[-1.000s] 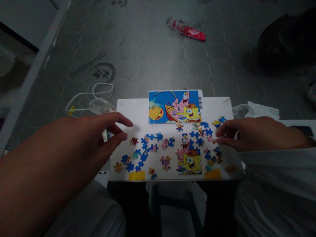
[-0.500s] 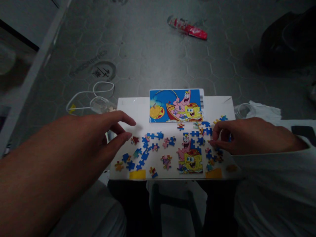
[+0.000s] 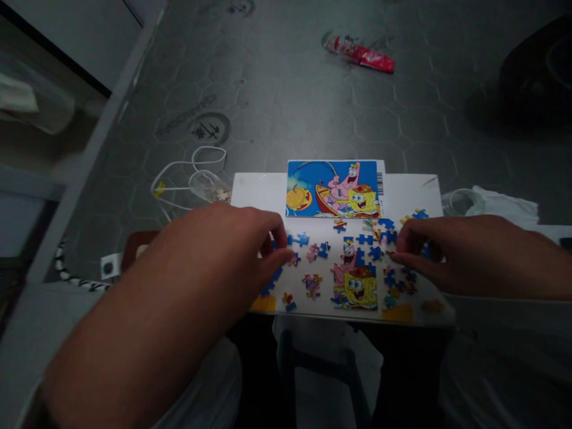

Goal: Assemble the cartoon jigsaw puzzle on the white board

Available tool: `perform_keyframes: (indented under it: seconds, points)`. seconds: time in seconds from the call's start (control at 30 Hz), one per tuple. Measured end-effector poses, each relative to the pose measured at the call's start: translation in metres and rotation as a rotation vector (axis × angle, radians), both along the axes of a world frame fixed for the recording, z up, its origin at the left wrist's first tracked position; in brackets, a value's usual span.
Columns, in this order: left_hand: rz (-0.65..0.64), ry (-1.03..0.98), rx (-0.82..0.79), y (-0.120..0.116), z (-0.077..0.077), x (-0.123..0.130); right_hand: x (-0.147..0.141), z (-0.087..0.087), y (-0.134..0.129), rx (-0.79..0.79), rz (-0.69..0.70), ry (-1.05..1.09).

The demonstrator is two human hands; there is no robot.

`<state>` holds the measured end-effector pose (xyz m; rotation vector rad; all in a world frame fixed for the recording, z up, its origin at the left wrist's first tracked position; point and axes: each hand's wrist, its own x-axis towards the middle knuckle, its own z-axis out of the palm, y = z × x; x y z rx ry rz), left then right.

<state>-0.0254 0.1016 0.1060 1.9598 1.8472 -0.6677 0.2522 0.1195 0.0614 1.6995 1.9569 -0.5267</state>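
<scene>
My left hand (image 3: 241, 247) reaches over the left side of the loose puzzle pieces. A small gap shows between its thumb and index finger, and the fingertips are beside a pink and blue piece (image 3: 294, 260). On the right, my right hand (image 3: 447, 253) is closed in a pinch, with the edge of a small dark reddish puzzle piece (image 3: 390, 254) at its fingertips. Between the hands lies the partly joined puzzle (image 3: 356, 286), showing a yellow square character and a pink starfish. Loose blue pieces (image 3: 365, 239) lie around it. My left hand hides some pieces.
The picture card (image 3: 333, 187) lies at the back of the small white table (image 3: 259, 187). Clear plastic cups stand by both sides, a white cable (image 3: 174, 164) at left. A red package (image 3: 360, 53) lies on the tiled floor.
My left hand has moved right over the loose pieces, and its thumb and index finger have come closer together. My right hand keeps its pinch near the joined puzzle. The view has shifted left.
</scene>
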Motion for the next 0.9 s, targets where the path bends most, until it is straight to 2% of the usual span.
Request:
perform_keyframes:
  seconds: [0.13, 0.23, 0.43, 0.6, 0.77, 0.9]
  points:
    - [-0.112, -0.108, 0.025, -0.005, -0.007, 0.013, -0.020, 0.005, -0.013, 0.060, 0.088, 0.110]
    - [-0.190, -0.083, -0.003, -0.004, -0.014, 0.021, -0.036, 0.005, -0.020, 0.045, 0.176, 0.194]
    - [-0.207, -0.041, -0.057, 0.003, -0.024, 0.036, -0.053, 0.005, -0.018, -0.072, 0.258, 0.145]
    - [-0.239, -0.030, -0.105, 0.008, -0.025, 0.041, -0.059, 0.002, -0.015, -0.125, 0.351, 0.174]
    - [-0.281, -0.048, -0.103, 0.013, -0.029, 0.036, -0.078, 0.007, -0.016, -0.260, 0.343, 0.171]
    - [-0.309, -0.068, -0.091, 0.014, -0.032, 0.031, -0.091, 0.008, -0.017, -0.271, 0.318, 0.200]
